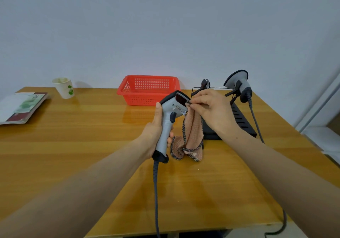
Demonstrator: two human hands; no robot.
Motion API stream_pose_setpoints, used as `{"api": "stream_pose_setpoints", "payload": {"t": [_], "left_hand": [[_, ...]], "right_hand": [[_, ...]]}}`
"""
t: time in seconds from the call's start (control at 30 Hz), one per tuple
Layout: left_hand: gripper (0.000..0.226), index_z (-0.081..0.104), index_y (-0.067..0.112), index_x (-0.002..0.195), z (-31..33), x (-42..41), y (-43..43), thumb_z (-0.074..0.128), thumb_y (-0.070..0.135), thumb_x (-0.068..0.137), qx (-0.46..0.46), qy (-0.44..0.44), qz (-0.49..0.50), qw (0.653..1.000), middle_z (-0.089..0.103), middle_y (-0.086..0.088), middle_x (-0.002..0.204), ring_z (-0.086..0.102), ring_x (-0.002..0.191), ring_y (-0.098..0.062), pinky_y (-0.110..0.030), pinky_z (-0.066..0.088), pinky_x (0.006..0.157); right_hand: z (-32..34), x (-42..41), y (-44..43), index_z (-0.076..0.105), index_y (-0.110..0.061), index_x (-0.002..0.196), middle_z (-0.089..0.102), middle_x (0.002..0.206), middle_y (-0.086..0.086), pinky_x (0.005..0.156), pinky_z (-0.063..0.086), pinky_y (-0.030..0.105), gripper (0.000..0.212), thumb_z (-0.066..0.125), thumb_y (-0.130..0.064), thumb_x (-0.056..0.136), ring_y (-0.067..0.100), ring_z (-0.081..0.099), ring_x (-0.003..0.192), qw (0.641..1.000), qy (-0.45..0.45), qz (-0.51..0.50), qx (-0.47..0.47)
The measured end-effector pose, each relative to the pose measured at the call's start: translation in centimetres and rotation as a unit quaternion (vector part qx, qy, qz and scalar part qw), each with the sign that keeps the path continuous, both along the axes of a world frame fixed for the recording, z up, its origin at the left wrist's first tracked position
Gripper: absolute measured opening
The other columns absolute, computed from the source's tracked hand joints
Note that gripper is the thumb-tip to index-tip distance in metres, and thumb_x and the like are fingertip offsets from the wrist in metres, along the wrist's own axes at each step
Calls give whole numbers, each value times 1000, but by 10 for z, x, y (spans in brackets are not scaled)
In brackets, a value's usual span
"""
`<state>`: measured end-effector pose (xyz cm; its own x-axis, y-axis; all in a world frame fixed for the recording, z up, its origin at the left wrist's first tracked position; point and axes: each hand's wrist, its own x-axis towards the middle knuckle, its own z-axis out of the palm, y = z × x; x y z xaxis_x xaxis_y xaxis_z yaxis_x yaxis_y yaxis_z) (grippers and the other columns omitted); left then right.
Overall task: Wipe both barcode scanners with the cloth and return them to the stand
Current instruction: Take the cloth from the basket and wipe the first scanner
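My left hand [156, 133] grips the handle of a grey barcode scanner [170, 116], held upright above the table with its dark window facing right. Its coiled grey cable [156, 191] hangs down off the table's front edge. My right hand [211, 111] pinches the top edge of a pink cloth [191, 136] with dotted black trim, right against the scanner's head. The cloth hangs down and its lower end rests on the table. A second grey scanner [239, 84] sits in the right cradle of the black stand [242, 122]. The stand's left cradle [205, 85] holds nothing.
A red plastic basket [147, 89] stands behind the scanner near the wall. At the far left are a paper cup [64, 88] and a booklet [20, 107]. The second scanner's cable [256, 125] runs down the right side. The wooden table [73, 145] ends close in front.
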<state>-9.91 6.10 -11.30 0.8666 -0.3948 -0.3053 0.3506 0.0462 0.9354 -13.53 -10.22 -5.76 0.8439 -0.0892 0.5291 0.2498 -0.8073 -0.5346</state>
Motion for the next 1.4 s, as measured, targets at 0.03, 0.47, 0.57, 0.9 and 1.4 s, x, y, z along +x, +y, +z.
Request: {"api": "stream_pose_setpoints", "payload": {"t": [0.03, 0.47, 0.57, 0.9, 1.4], "left_hand": [[79, 55, 12, 70, 0, 0, 0, 30, 87, 66, 2, -5, 2, 1000, 55, -4, 52, 50, 40, -15, -21, 45, 40], [81, 58, 10, 69, -5, -3, -3, 33, 86, 61, 10, -53, 63, 997, 58, -7, 53, 53, 42, -18, -25, 48, 46], [78, 57, 9, 66, -5, -5, -3, 34, 84, 64, 21, -62, 84, 994, 59, -7, 52, 52, 40, -18, -26, 49, 47], [71, 54, 6, 66, -9, -11, -5, 39, 74, 76, 46, -107, 123, 986, 58, -6, 50, 52, 37, -15, -22, 46, 40], [68, 54, 5, 72, -5, -8, -2, 44, 73, 72, 37, -162, 106, 980, 57, -10, 53, 53, 41, -20, -26, 46, 43]], "right_hand": [[-2, 0, 0, 71, -7, 102, 62, 105, 3, 89, 46, 28, 19, 65, -14, 85, 13, 55, 97, 1000, -7, 1, -18], [-6, 1, 5, 67, -5, 108, 57, 109, 7, 83, 40, 25, 23, 53, -13, 92, 19, 54, 99, 991, 22, 5, -132], [-7, 0, 5, 66, -5, 110, 56, 111, 6, 84, 37, 20, 23, 51, -11, 93, 16, 52, 101, 993, 38, 7, -108], [-2, -8, 19, 69, -12, 93, 53, 87, -10, 81, 42, 23, 11, 59, -8, 88, 0, 48, 75, 987, 78, 35, 133], [10, -10, 16, 61, -10, 83, 57, 66, -3, 32, 20, 14, 13, 51, -10, 93, 3, 40, 42, 623, 277, 80, 727]]}}
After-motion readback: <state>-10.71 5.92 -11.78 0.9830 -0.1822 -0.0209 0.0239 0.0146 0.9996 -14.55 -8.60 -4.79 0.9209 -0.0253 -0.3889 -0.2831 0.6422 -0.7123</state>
